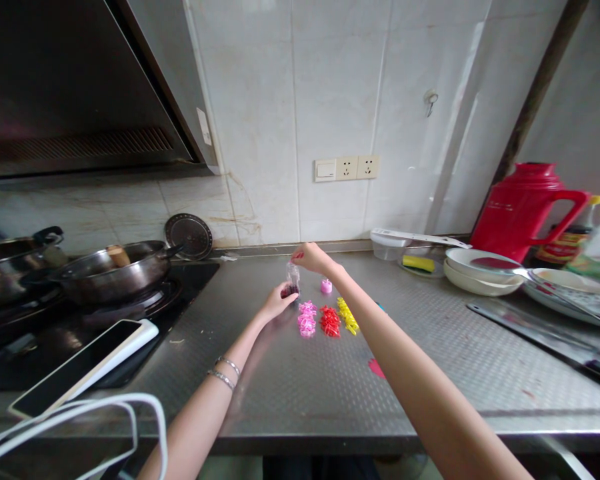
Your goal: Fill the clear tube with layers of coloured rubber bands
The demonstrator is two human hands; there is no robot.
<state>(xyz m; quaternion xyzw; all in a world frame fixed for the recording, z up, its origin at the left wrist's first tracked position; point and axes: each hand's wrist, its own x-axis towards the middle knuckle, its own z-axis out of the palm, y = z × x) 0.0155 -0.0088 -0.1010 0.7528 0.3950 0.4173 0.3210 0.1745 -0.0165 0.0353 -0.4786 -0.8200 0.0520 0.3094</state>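
My left hand is wrapped round the lower part of a small clear bottle standing upright on the steel counter. Dark contents show at the bottle's bottom. Above its mouth, the fingers of my right hand are pinched together; what they hold is too small to make out. To the right of the bottle lie three small piles of what look like rubber bands: pink, red and yellow. Behind them sits a pink cap. A flat pinkish-red piece is partly hidden by my right forearm.
On the left are a gas stove with pans, a phone-like device and white cables or tubes. To the right stand a red thermos jug, stacked bowls, a sponge and a cleaver.
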